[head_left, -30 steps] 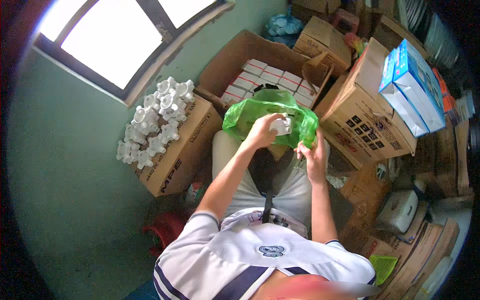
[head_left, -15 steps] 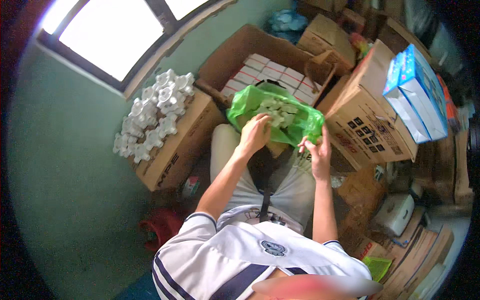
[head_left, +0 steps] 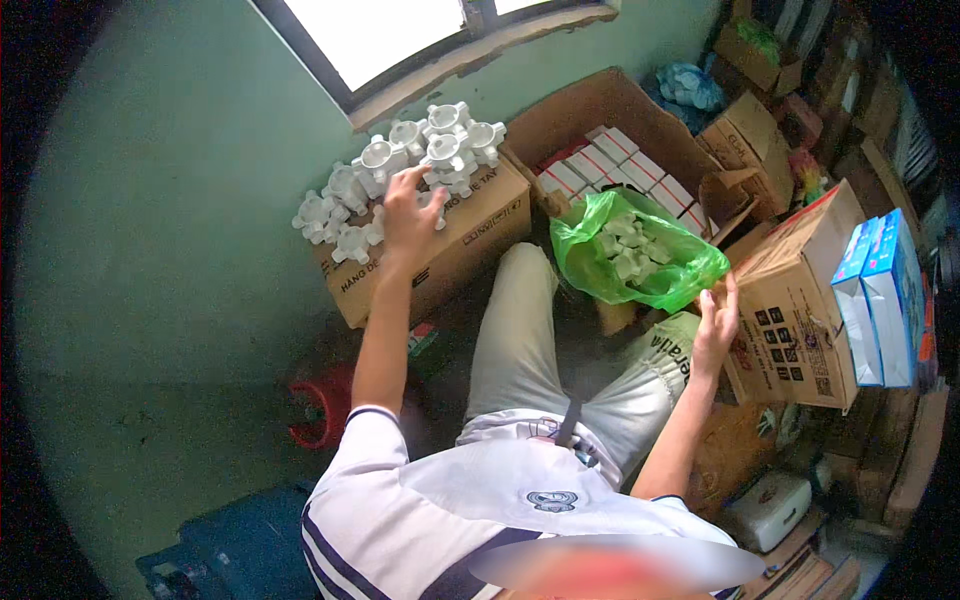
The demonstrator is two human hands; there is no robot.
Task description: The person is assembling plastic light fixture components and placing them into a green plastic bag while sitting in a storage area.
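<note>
Over the cardboard box (head_left: 470, 235) at the left, my left hand (head_left: 408, 215) reaches among white plastic round junction boxes (head_left: 445, 152) with stub outlets. Its fingers and thumb are apart, and no piece is visibly held. My right hand (head_left: 713, 330) pinches the near right edge of a green plastic bag (head_left: 690, 275). The bag's mouth is spread wide, showing a heap of small white pieces (head_left: 632, 248) inside; their exact kind is too small to tell. The bag sits above my knees, against a large open carton (head_left: 590, 100).
Rows of white small boxes (head_left: 600, 160) with red lines fill the open carton. Another carton (head_left: 790, 320) stands at the right, with blue-and-white packages (head_left: 880, 300) against it. A red plastic object (head_left: 325, 405) lies low at the left. A window (head_left: 390, 40) is in the green wall.
My left hand has left the bag's contents and moved left to the junction boxes. My right hand stays on the bag's edge. The whole view has swung left.
</note>
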